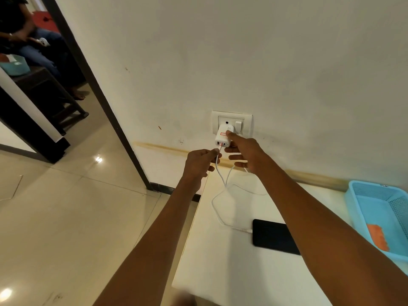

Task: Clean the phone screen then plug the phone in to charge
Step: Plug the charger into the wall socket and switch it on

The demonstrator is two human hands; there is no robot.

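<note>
Plug end of the thin white cable (223, 191) sits pinched in your left hand (199, 162); your right hand (245, 153), fingers spread, steadies the boxy white charger (224, 136), red label unreadable.

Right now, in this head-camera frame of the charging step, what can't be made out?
- Cable plug at the charger: too small, partly covered by the left hand; whether it is seated is unclear.
- Wall switch: too small to read its position.
- Phone: right forearm covers its far end; screen dark.
- Blue basket: cut off by the right edge.
- Right hand: its grip on the charger is unclear.
</note>
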